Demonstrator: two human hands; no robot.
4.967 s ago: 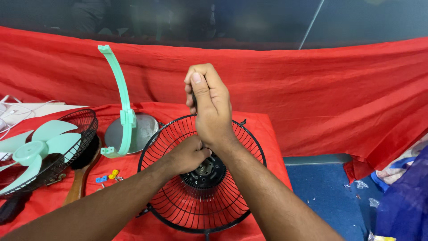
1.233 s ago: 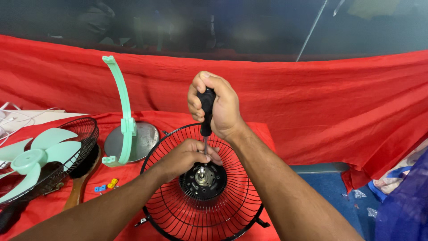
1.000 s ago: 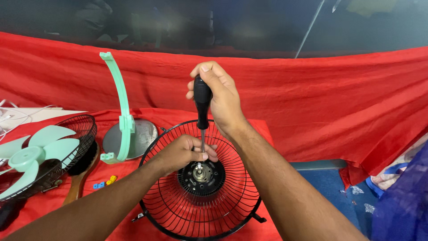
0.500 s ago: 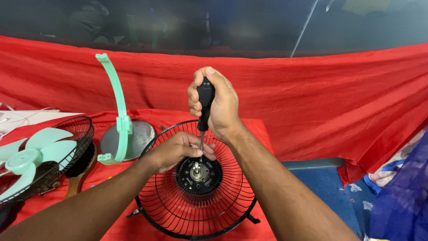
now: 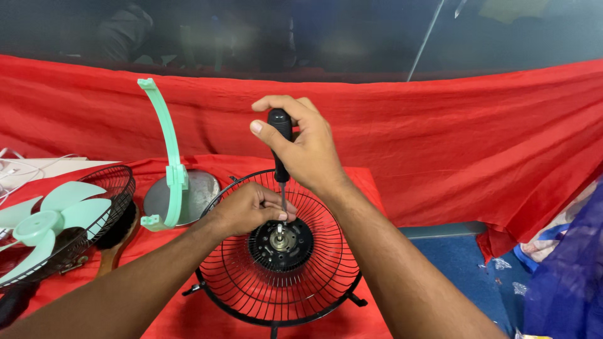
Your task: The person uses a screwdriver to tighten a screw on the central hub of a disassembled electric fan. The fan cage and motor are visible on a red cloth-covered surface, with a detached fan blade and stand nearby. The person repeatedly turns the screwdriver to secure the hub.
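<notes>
two hands at the black wire fan guard (image 5: 276, 295) on the red-draped worktop (image 5: 370, 188). right hand (image 5: 308, 147), fingers wrapped round the black-handled screwdriver (image 5: 280, 141); left hand (image 5: 248, 207), fingers pinching its shaft. risk: tip, seemingly off the hub, slips and jabs fingers.

A: Where does the one view sit?
B: On the person's head, tilted down and forward over the bench (image 5: 157, 314), close to both forearms.
A: And beyond?
B: It faces a red cloth backdrop (image 5: 471, 138).

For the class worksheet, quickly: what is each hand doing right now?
Left hand: fingers pinched around the screwdriver shaft, resting on the black fan guard.
Right hand: closed on the screwdriver's black handle.
</notes>
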